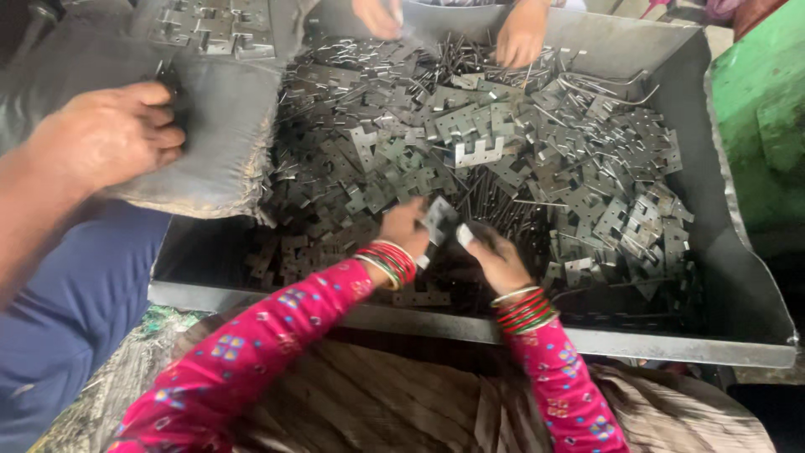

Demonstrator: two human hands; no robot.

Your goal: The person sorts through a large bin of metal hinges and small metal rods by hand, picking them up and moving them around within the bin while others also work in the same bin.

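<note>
My left hand (404, 228), in a pink patterned sleeve with red and green bangles, pinches a small grey metal hinge plate (438, 218) just above the heap. My right hand (496, 258), with the same sleeve and bangles, sits close to the right of it, fingertips closed on a small pale piece (464, 235) that almost touches the plate. Both hands hover over the near part of a large pile of grey metal hinge plates and thin pins (503, 159), which fills a big sheet-metal tray (604, 342).
At the left, a co-worker's hand (109, 134) presses on a grey sack (226, 126) lying over the tray's corner, with stacked plates (214, 29) behind it. Another person's two hands (520, 33) work at the tray's far edge. A green surface (767, 109) stands at the right.
</note>
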